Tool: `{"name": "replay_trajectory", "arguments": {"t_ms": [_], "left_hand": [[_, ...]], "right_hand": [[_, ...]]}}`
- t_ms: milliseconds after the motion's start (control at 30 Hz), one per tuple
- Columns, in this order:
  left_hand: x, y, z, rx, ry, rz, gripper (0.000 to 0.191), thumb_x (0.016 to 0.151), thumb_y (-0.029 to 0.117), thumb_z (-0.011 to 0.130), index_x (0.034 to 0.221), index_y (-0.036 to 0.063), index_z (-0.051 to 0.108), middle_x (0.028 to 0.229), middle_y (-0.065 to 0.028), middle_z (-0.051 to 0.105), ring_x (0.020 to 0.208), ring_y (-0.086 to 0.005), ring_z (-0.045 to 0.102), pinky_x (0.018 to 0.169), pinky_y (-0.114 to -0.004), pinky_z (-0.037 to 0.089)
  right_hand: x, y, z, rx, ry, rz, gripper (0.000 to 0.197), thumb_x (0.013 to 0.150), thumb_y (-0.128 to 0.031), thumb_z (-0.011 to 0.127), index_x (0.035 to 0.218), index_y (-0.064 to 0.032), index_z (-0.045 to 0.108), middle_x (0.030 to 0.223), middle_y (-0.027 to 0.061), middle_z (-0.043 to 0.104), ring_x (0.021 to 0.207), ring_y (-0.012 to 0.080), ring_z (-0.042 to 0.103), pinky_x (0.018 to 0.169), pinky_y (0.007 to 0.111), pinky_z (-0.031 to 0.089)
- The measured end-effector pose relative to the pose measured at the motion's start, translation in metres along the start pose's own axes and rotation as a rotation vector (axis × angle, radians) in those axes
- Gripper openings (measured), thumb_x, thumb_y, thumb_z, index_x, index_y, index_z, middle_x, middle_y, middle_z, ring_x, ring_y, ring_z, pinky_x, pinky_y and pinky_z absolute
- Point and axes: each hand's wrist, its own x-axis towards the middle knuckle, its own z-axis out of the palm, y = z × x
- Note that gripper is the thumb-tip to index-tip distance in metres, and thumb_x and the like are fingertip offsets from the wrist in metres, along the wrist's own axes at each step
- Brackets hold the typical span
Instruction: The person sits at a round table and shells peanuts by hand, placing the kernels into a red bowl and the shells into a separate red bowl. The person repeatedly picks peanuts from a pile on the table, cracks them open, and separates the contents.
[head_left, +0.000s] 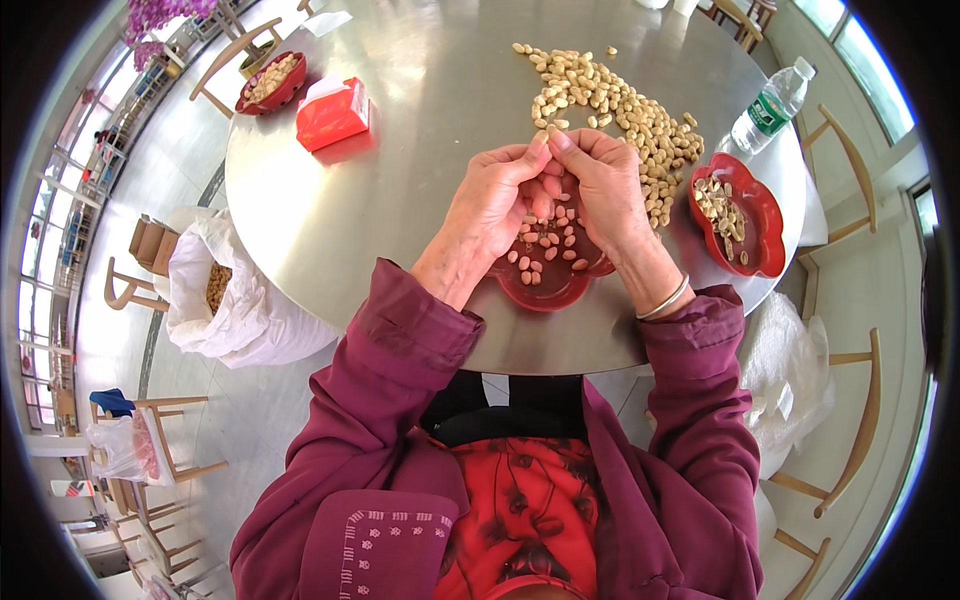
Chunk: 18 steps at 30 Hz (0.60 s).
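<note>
My left hand (499, 195) and my right hand (604, 176) meet thumb to thumb above a red flower-shaped dish (544, 295). Pinched between the fingertips of both is a small pale peanut or piece of shell (551, 133), mostly covered by the thumbs. Shelled pink peanut kernels (551, 240) lie scattered in the dish below. Beyond my hands spreads a pile of unshelled peanuts (619, 97) on the round metal table (420, 97). To the right, a second red dish (765, 217) holds broken peanut shells (718, 206).
A plastic water bottle (772, 109) stands at the table's right edge. Toward the left are a red tissue box (334, 116) and a red bowl of peanuts (271, 81). A white sack (232, 300) sits left of the table, with wooden chairs (855, 420) on both sides.
</note>
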Motion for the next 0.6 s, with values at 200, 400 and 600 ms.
{"name": "replay_trajectory", "arguments": {"t_ms": [200,400,600], "left_hand": [[0.000,-0.002,0.001,-0.007,0.018,0.003,0.024,0.093,0.025,0.056,0.088,0.0022,0.061,0.066,-0.0039,0.058,0.050,-0.0105,0.048,0.050,-0.023,0.038],[0.001,-0.004,0.000,-0.024,-0.002,0.010,0.027,0.094,0.026,0.054,0.088,0.0010,0.061,0.066,-0.0047,0.058,0.050,-0.0111,0.049,0.050,-0.024,0.038],[-0.002,0.002,0.004,0.053,-0.008,0.040,0.030,0.096,0.027,0.051,0.087,0.0001,0.060,0.068,-0.0060,0.058,0.051,-0.0119,0.050,0.049,-0.024,0.040]], "right_hand": [[-0.001,0.000,0.001,-0.054,0.028,-0.014,0.022,0.093,-0.012,0.054,0.080,0.0048,0.056,0.062,0.0071,0.056,0.044,0.0147,0.055,0.042,0.024,0.046],[0.002,0.004,-0.004,-0.105,0.059,-0.027,0.020,0.093,-0.011,0.056,0.080,0.0042,0.058,0.064,0.0065,0.058,0.047,0.0116,0.054,0.043,0.023,0.045],[0.007,-0.003,-0.011,-0.024,-0.005,0.047,0.019,0.091,-0.011,0.059,0.079,0.0033,0.060,0.065,0.0042,0.058,0.051,0.0091,0.053,0.047,0.022,0.045]]}}
